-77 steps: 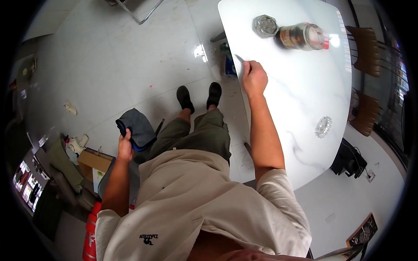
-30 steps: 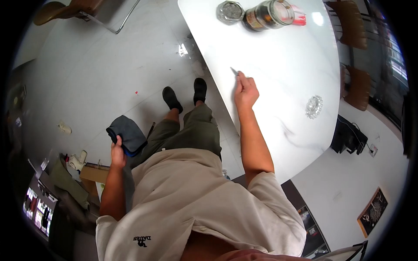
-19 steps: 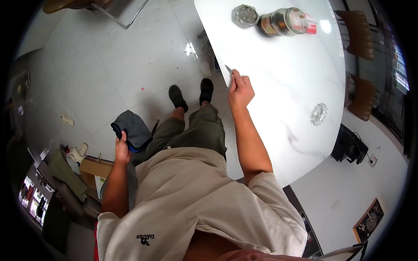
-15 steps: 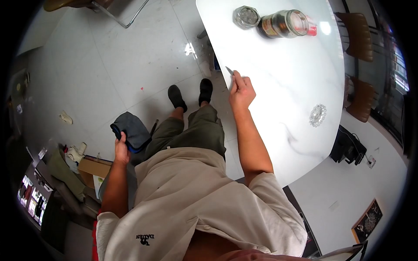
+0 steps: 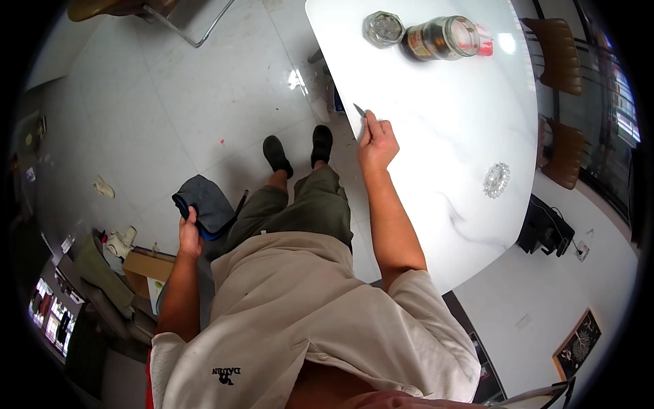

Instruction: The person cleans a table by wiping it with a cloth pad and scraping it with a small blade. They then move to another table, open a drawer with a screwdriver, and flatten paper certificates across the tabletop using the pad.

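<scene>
My left hand [image 5: 191, 235] hangs beside my left thigh, its fingers closed on a folded grey cloth [image 5: 208, 203] with dark blue edging. On the left edge of the white marbled table [image 5: 436, 136] rests my right hand [image 5: 379, 143]. Its fingers pinch a slim, pointed grey tool [image 5: 359, 110], tip towards the table's edge; most of it is hidden in the hand, so its kind is unclear. Ahead of that hand are a glass ashtray [image 5: 383, 29] and a large glass jar [image 5: 443, 39] with dark contents, a red packet [image 5: 485, 42] beside it.
A clear glass dish [image 5: 496, 180] lies farther right on the table. Brown chairs [image 5: 555, 54] line its far side. An open cardboard box [image 5: 146, 266] and a green-covered seat [image 5: 102, 266] stand on my left. One pale shoe [image 5: 103, 187] lies on the tiled floor [image 5: 204, 88].
Almost nothing differs. The view has shifted very slightly, while both hands keep their hold and place.
</scene>
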Demonstrator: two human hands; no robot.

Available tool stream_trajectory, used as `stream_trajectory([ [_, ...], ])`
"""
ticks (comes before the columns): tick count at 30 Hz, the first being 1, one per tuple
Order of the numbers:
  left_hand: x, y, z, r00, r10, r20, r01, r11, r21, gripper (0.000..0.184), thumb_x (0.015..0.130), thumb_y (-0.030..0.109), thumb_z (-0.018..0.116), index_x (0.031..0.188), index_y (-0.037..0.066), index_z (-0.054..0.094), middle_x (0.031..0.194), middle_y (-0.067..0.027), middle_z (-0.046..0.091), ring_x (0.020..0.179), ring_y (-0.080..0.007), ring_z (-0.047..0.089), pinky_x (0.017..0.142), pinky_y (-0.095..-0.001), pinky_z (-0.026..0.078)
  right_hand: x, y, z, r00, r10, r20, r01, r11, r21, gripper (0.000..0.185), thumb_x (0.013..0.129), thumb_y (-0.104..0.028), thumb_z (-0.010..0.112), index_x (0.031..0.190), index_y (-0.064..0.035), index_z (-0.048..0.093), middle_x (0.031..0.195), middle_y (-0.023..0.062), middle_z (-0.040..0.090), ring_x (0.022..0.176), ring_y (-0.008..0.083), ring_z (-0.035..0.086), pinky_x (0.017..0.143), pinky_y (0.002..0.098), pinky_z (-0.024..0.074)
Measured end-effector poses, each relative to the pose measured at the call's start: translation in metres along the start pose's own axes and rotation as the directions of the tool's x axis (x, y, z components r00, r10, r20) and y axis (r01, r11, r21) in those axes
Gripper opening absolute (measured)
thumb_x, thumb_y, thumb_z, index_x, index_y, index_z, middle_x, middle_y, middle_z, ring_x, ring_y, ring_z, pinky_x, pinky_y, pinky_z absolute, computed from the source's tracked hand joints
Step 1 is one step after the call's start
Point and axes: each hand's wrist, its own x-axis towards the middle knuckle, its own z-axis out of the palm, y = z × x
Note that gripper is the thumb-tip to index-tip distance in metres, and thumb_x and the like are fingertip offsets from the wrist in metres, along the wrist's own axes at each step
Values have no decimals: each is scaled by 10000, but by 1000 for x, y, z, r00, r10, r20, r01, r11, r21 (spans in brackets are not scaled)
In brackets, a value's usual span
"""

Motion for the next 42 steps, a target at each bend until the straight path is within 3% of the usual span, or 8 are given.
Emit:
stream_trajectory([
  [17, 0, 17, 21, 998, 1, 63, -2, 1000, 22, 527, 1012, 348, 553, 1375, -23, 459, 1349, -162, 569, 1205, -296, 585, 1046, -422, 469, 4, -6, -1, 999, 23, 33, -25, 999, 36, 162, 862, -134, 722, 1016, -166, 762, 703, 48, 560, 566, 231, 566, 517, 360, 458],
  [26, -1, 19, 26, 990, 42, 132, -42, 999, -4, 521, 1007, 341, 563, 1369, -19, 465, 1344, -149, 575, 1208, -287, 582, 1048, -417, 464, 0, -5, 1, 998, 50, -39, -49, 998, 34, 176, 833, -110, 729, 999, -167, 741, 688, 43, 527, 568, 241, 551, 501, 374, 446],
  [29, -3, 20, 32, 991, 43, 128, -44, 999, 4, 514, 1011, 341, 553, 1370, -17, 465, 1341, -144, 578, 1207, -284, 584, 1046, -413, 466, 0, -6, -2, 1000, 7, 27, -8, 998, 65, 169, 836, -105, 727, 994, -164, 739, 701, 43, 541, 579, 242, 560, 511, 369, 453],
  [32, -5, 23, 39, 991, 42, 131, -43, 999, 8, 502, 1016, 339, 546, 1365, -14, 473, 1330, -139, 587, 1193, -274, 592, 1034, -404, 473, -3, -4, -5, 997, 67, 45, -73, 985, 155, 153, 866, -112, 701, 1011, -142, 737, 724, 60, 566, 614, 248, 578, 545, 362, 468],
  [39, -15, 43, 66, 973, 64, 220, -63, 998, -12, 493, 1016, 333, 549, 1356, -19, 483, 1319, -138, 594, 1190, -257, 591, 1035, -388, 464, -29, 44, -39, 909, 412, -56, -373, 868, 327, 234, 917, -182, 643, 1099, -49, 705, 808, 109, 612, 709, 273, 603, 641, 375, 485],
  [42, -29, 51, 91, 947, 88, 308, -95, 995, 8, 477, 1026, 340, 524, 1361, 4, 478, 1320, -129, 592, 1203, -265, 583, 1035, -408, 463, -64, 98, -77, 842, 517, -156, -510, 856, 84, 278, 920, -214, 630, 1124, -38, 698, 812, 111, 612, 731, 270, 596, 662, 386, 481],
])
